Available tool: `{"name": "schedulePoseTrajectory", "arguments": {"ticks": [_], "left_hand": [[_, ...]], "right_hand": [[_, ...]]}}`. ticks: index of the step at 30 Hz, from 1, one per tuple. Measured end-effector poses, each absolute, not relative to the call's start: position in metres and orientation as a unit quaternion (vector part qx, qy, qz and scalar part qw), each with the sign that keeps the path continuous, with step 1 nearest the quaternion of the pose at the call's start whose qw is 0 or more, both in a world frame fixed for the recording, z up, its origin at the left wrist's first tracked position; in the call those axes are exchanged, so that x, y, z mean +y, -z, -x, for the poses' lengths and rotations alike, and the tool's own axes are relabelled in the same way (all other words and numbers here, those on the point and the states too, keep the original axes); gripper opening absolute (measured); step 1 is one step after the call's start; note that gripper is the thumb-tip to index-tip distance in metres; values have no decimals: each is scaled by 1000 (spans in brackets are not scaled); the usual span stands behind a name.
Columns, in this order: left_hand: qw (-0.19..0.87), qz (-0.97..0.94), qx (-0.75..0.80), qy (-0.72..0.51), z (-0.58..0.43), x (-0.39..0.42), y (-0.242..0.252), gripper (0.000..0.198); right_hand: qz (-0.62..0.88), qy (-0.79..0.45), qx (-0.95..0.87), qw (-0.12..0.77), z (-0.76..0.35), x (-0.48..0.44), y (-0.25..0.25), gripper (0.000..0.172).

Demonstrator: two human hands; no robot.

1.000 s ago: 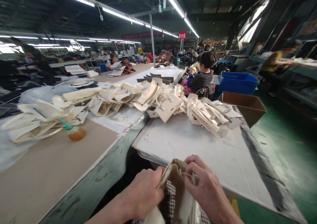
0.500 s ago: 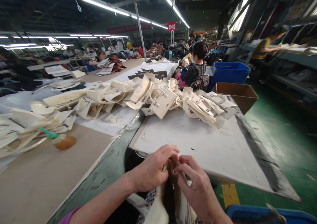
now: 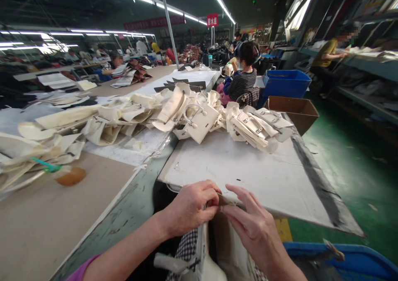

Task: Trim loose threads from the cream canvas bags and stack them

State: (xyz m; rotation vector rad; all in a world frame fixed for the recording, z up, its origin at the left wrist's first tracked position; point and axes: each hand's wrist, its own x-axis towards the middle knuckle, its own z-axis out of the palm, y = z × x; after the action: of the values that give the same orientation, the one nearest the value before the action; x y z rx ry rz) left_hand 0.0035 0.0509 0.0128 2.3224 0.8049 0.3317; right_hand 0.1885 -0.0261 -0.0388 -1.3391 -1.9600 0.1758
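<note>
Low in the middle of the head view my left hand (image 3: 190, 207) is closed, pinching the top edge of a cream bag (image 3: 217, 248) with a checked lining. My right hand (image 3: 253, 225) meets it from the right, thumb and forefinger nipping the same edge, other fingers extended. The bag hangs below the front edge of the white table board (image 3: 248, 177). What lies between my fingertips is too small to make out.
A long heap of cream bags (image 3: 199, 117) crosses the tables ahead. An amber glue bottle (image 3: 64, 174) lies at left. A blue bin (image 3: 342, 264) sits at lower right, a cardboard box (image 3: 294, 112) and blue crate (image 3: 286, 83) farther off. A seated person (image 3: 242, 80) works behind.
My view has tilted down and both hands have risen slightly. The bag's top edge is pulled tighter between my fingers, and my right fingers have stretched out.
</note>
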Motion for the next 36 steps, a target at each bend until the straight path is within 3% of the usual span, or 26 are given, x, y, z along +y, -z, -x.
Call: {"name": "schedulePoseTrajectory", "arguments": {"ticks": [7, 15, 18, 22, 28, 36], "left_hand": [[345, -882, 295, -129, -4, 50, -14, 18], [351, -876, 294, -149, -7, 51, -10, 9], [340, -876, 295, -175, -10, 49, -4, 11], [322, -865, 299, -244, -11, 47, 5, 14], [259, -876, 288, -288, -14, 49, 15, 14], [229, -877, 313, -284, -20, 47, 12, 17]], "right_hand": [[503, -84, -757, 409, -186, -22, 42, 23], [523, -120, -717, 444, -183, -22, 50, 15], [538, -162, -691, 454, -181, -22, 53, 11], [576, -224, -651, 442, -181, -22, 60, 26], [575, -283, -619, 454, -180, -21, 62, 20], [602, -269, -592, 464, -180, -23, 64, 18]]}}
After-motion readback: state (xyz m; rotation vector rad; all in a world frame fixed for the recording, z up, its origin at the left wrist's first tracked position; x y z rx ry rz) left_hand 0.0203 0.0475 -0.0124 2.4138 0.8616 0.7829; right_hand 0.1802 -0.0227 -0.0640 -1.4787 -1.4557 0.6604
